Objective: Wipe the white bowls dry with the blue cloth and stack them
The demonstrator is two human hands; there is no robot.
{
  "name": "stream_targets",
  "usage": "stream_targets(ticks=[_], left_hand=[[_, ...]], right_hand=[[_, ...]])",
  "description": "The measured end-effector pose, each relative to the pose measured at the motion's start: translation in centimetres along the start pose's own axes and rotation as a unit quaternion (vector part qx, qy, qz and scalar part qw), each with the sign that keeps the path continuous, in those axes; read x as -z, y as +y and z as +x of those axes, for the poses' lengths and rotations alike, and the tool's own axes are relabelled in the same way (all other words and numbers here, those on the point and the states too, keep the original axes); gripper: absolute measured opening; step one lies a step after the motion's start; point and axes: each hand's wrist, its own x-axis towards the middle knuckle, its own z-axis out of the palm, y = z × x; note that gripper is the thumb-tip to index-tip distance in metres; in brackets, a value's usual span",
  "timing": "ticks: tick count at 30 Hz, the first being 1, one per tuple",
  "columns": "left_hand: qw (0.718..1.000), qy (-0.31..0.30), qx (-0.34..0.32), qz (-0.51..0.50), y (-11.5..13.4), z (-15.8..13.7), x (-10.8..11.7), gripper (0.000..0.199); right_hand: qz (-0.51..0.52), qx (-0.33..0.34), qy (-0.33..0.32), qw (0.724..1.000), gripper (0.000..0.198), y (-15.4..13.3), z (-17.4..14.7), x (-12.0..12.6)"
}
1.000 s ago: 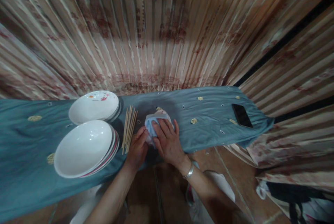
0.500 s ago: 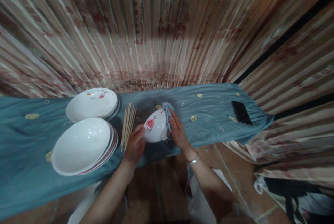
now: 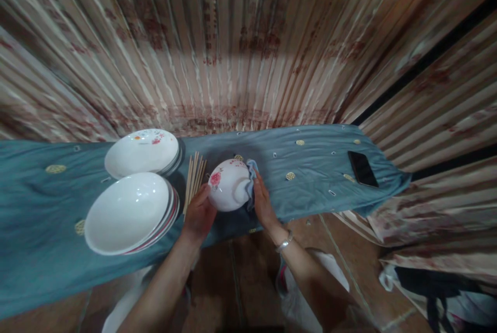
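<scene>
A white bowl (image 3: 228, 186) with a pink flower print is tipped on its side, its outer wall and foot ring showing. My left hand (image 3: 199, 214) grips its left edge, thumb against the outside; the other fingers are mostly hidden. On the right, my right hand (image 3: 264, 203) presses a light blue cloth (image 3: 251, 183) against the foot side of the bowl, fingers together. Just left of the bowl lie several wooden chopsticks (image 3: 194, 175), partly behind my left hand.
Two stacks of dishes stand at the left: floral-rimmed plates (image 3: 142, 154) behind, deeper white bowls (image 3: 126, 214) in front. A black phone (image 3: 363, 169) lies near the right end of the blue-green tablecloth (image 3: 310, 167). A pleated curtain (image 3: 248, 53) hangs behind the table.
The bowl has turned so that its foot ring faces the cloth more fully. My right hand and the cloth have shifted slightly down along it. The view has moved a little.
</scene>
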Motion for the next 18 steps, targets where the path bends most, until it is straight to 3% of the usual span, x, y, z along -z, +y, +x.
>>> stream_targets(ticks=[7, 14, 18], left_hand=[[0.995, 0.041, 0.077, -0.053, 1.1, -0.7, -1.2, 0.033], [0.996, 0.009, 0.069, -0.061, 1.4, -0.7, -1.4, 0.047], [0.995, 0.034, 0.071, -0.069, 1.6, -0.7, -1.5, 0.044]], right_hand=[[-0.042, 0.033, 0.004, 0.999, 0.060, -0.5, -2.5, -1.4], [-0.174, 0.098, -0.014, 0.980, 0.069, -0.7, -4.6, -2.7], [-0.203, 0.106, -0.027, 0.973, 0.072, -1.0, -5.5, -2.9]])
